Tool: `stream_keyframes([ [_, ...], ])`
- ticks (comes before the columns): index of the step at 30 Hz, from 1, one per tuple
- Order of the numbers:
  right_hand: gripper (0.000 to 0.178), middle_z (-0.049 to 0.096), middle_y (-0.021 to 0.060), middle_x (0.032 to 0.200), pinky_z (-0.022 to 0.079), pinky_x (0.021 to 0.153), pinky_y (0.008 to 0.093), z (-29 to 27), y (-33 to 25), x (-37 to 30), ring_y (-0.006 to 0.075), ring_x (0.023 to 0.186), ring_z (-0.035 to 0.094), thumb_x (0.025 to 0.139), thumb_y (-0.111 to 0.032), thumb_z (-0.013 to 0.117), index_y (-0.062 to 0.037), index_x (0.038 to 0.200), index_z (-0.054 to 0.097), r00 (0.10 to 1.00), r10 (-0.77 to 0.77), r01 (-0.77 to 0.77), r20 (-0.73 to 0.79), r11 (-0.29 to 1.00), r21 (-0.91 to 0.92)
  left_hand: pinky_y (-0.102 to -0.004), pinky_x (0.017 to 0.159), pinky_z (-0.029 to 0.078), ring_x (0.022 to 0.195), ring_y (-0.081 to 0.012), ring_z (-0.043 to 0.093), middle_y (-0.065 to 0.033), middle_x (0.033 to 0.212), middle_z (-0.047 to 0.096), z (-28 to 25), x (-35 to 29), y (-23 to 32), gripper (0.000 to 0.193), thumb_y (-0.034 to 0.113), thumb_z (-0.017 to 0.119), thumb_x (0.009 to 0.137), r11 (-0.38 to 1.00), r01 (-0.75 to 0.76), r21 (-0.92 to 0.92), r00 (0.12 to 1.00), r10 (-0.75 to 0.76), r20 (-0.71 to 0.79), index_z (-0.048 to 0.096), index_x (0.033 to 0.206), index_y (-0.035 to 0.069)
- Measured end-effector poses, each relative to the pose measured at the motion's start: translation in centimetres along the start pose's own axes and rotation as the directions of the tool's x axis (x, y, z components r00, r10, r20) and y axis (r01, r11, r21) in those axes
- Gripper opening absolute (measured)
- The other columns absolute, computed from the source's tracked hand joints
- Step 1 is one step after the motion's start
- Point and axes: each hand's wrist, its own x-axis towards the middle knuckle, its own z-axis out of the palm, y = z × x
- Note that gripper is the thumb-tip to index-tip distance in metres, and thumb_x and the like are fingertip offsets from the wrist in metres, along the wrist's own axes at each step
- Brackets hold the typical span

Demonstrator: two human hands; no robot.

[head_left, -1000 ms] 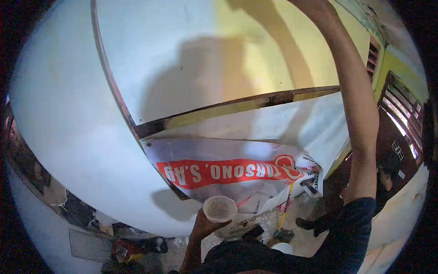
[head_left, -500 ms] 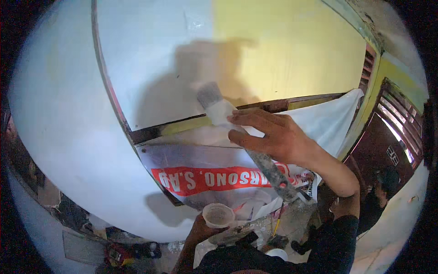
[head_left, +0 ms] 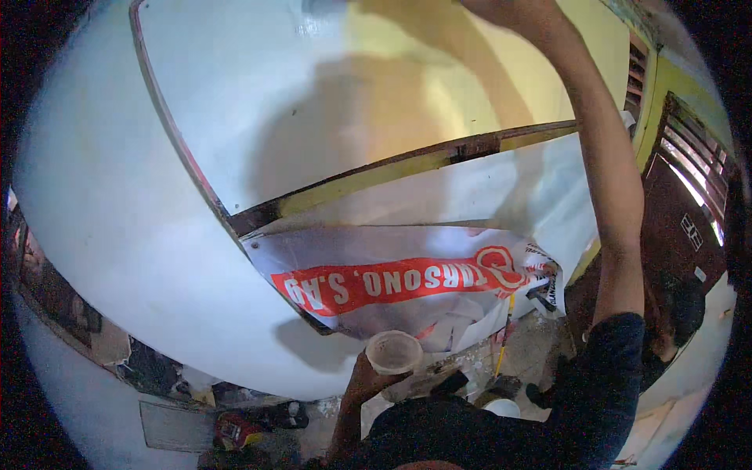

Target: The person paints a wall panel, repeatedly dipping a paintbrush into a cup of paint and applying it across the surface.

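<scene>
My left hand [head_left: 366, 382] is closed round a small pale plastic cup [head_left: 394, 353], held upright low in front of me. My right arm reaches high up the wall panel [head_left: 313, 102], which is white on its left part and yellow on its right. Only part of my right hand [head_left: 513, 11] shows at the top edge, its fingers mostly cut off. A blurred dark shape beside it at the top edge may be the bristles of the paintbrush it held half a second ago. The arm's shadow falls across the yellow paint.
Below the panel runs a dark wooden rail [head_left: 470, 147]. A printed banner with a red stripe [head_left: 392, 288] hangs under it. Another person in dark clothing [head_left: 680, 309] is at the right by a brown door [head_left: 680, 211]. A white bucket [head_left: 502, 407] stands on the floor.
My right hand has risen from mid-view to the top edge, taking the paintbrush up nearly out of sight. The cup stays in my left hand, while the view has shifted slightly.
</scene>
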Motion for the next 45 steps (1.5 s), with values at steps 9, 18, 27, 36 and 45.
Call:
stream_keyframes([
  [9, 0.040, 0.067, 0.0095, 0.114, 0.053, 0.088, 0.0381, 4.1, -2.1, -6.5, 0.0263, 0.102, 0.065, 0.081, -0.015, 0.058, -0.0188, 0.120, 0.063, 0.995, 0.097, -0.098, -0.012, 0.972, -0.216, -0.0384, 0.094, 0.049, 0.105, -0.0230, 0.063, -0.0116, 0.112, 0.066, 0.6, 0.0, -0.2, 0.065, 0.026, 0.088, 0.064, 0.999, -0.007, -0.046, 1.000, 0.007, -0.009, 0.059, 0.117, 0.003],
  [18, 0.035, 0.061, 0.0104, 0.124, 0.056, 0.083, 0.0357, 6.9, -11.6, -18.0, 0.0265, 0.109, 0.062, 0.076, -0.015, 0.065, -0.0099, 0.111, 0.064, 0.920, 0.145, -0.106, 0.365, 0.987, -0.124, -0.0377, 0.094, 0.048, 0.104, -0.0214, 0.063, -0.0110, 0.112, 0.067, 1.5, 0.3, 0.6, 0.065, 0.027, 0.089, 0.062, 0.998, -0.065, 0.000, 0.984, 0.064, 0.166, 0.060, 0.116, 0.003],
  [27, 0.026, 0.062, 0.0132, 0.099, 0.051, 0.088, 0.0454, 2.4, -17.4, -24.1, 0.0311, 0.093, 0.064, 0.086, -0.020, 0.070, -0.0013, 0.098, 0.056, 0.693, 0.579, -0.511, -0.430, 0.815, 0.273, -0.0410, 0.098, 0.046, 0.109, -0.0257, 0.060, -0.0136, 0.117, 0.063, 0.5, 1.5, 1.5, 0.079, 0.029, 0.093, 0.055, 0.981, -0.095, -0.166, 0.994, 0.104, 0.045, 0.056, 0.119, 0.003],
  [36, 0.047, 0.057, 0.0108, 0.096, 0.045, 0.083, 0.0322, 2.8, -22.8, -29.6, 0.0191, 0.091, 0.058, 0.083, -0.035, 0.074, 0.0004, 0.099, 0.048, 0.259, 0.910, -0.854, -0.324, 0.373, 0.363, -0.0428, 0.099, 0.042, 0.116, -0.0316, 0.054, -0.0147, 0.123, 0.059, -0.4, 4.1, 7.7, 0.087, 0.027, 0.093, 0.052, 0.723, -0.489, 0.488, 0.820, 0.572, -0.026, 0.052, 0.125, 0.005],
  [45, 0.060, 0.068, 0.0097, 0.090, 0.053, 0.075, 0.0317, 2.7, -25.4, -31.2, 0.0215, 0.087, 0.067, 0.058, -0.031, 0.092, 0.0017, 0.098, 0.061, 0.329, 0.944, -0.871, 0.028, 0.292, 0.394, -0.0441, 0.095, 0.044, 0.112, -0.0331, 0.057, -0.0143, 0.121, 0.061, 3.1, 5.7, 7.3, 0.081, 0.025, 0.091, 0.053, 0.631, -0.593, 0.500, 0.733, 0.680, 0.012, 0.055, 0.123, 0.006],
])
